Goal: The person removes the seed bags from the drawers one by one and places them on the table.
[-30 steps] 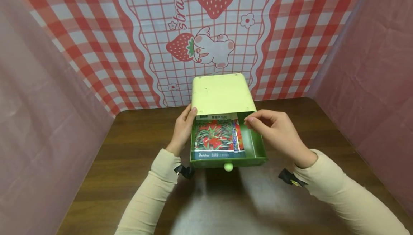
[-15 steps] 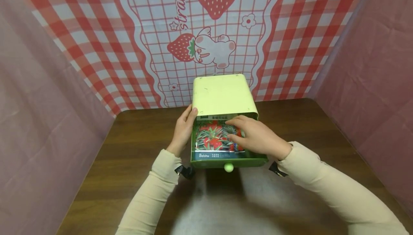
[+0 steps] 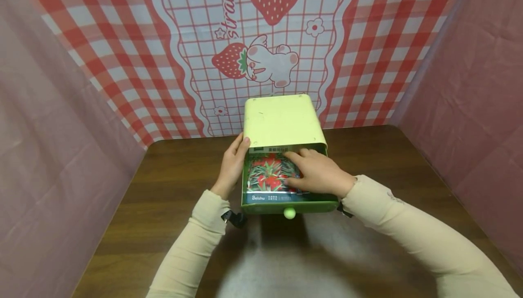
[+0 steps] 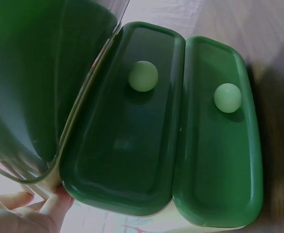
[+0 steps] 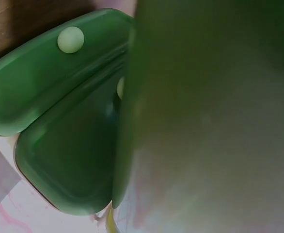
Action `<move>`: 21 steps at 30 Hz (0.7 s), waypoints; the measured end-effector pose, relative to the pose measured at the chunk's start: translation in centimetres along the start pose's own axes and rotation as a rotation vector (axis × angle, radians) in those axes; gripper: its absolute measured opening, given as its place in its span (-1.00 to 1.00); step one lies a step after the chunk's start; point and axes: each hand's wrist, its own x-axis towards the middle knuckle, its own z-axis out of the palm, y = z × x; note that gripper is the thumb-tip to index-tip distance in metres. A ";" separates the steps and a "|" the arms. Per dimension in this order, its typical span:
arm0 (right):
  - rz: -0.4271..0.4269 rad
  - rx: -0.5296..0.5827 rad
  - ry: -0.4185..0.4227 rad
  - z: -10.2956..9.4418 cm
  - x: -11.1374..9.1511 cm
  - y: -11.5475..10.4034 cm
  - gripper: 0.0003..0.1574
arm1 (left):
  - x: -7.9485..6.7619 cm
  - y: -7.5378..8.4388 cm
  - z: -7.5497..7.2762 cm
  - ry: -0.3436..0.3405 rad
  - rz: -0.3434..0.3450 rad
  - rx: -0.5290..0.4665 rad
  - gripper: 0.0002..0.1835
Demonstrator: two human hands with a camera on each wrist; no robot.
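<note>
A small cabinet with a pale yellow-green top (image 3: 282,118) stands on the table, its green top drawer (image 3: 314,206) pulled out. Inside lies a flat packet (image 3: 267,180) printed with red flowers and "Beishu". My left hand (image 3: 231,166) rests against the cabinet's left side, thumb at the upper front edge; its fingers (image 4: 57,206) show in the left wrist view. My right hand (image 3: 320,173) reaches into the drawer over the packet's right part, thumb and forefinger spread apart on it. Its other fingertips are partly hidden. The right wrist view does not show the hand.
Below the open drawer sit two closed green drawers, a middle one (image 4: 118,155) and a bottom one (image 4: 217,165), each with a round pale knob. A checked strawberry cloth (image 3: 180,84) hangs behind, and pink cloths hang at both sides of the wooden table (image 3: 135,216).
My right hand has moved left from the drawer's right edge, its fingers spreading, and lowered onto the packet. The left hand and cabinet have stayed nearly still.
</note>
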 end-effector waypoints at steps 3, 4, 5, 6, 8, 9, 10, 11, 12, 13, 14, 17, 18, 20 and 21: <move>-0.004 -0.032 -0.011 0.1 0.1 0.0 -0.01 | 0.0 0.0 0.0 -0.001 -0.003 0.000 -0.30; -0.007 -0.036 -0.015 0.1 0.1 0.0 -0.01 | 0.0 0.0 0.0 0.000 -0.005 0.002 -0.30; -0.010 -0.039 -0.020 0.2 0.1 0.0 0.00 | 0.0 0.0 0.0 0.001 -0.007 0.001 -0.29; -0.013 -0.038 -0.023 0.2 0.1 0.0 0.01 | 0.0 -0.1 0.0 0.001 -0.008 0.001 -0.29; -0.019 -0.031 -0.023 0.2 0.2 0.0 0.01 | 0.0 -0.1 0.0 0.001 -0.010 -0.002 -0.29; -0.021 -0.027 -0.020 0.2 0.2 0.0 0.00 | 0.0 -0.1 0.0 0.002 -0.012 -0.003 -0.30; -0.025 -0.021 -0.016 0.2 0.3 0.0 -0.01 | 0.0 -0.2 0.0 0.002 -0.011 -0.006 -0.30; -0.027 -0.012 -0.013 0.2 0.3 0.0 -0.01 | 0.0 -0.2 0.0 -0.001 -0.010 -0.011 -0.31; -0.028 0.000 -0.011 0.2 0.4 0.0 -0.03 | 0.0 -0.1 0.0 -0.004 -0.009 -0.011 -0.31; -0.028 0.012 -0.012 0.2 0.4 0.0 -0.04 | 0.0 -0.1 0.0 -0.007 -0.010 -0.015 -0.32; -0.027 0.024 -0.013 0.2 0.4 -0.1 -0.04 | 0.0 -0.1 0.0 -0.010 -0.011 -0.016 -0.32; -0.020 0.046 -0.018 0.2 0.5 -0.1 -0.05 | -0.2 0.4 -0.1 -0.023 -0.020 -0.011 -0.33; -0.016 0.048 -0.021 0.2 0.5 -0.1 -0.05 | -0.5 0.8 0.0 -0.026 -0.023 -0.007 -0.33; -0.012 0.048 -0.022 0.2 0.5 -0.2 -0.05 | -1.0 1.6 0.0 -0.034 -0.026 0.001 -0.34; -0.014 0.049 -0.021 0.3 0.5 -0.1 -0.05 | -1.2 2.0 0.0 -0.036 -0.026 0.005 -0.35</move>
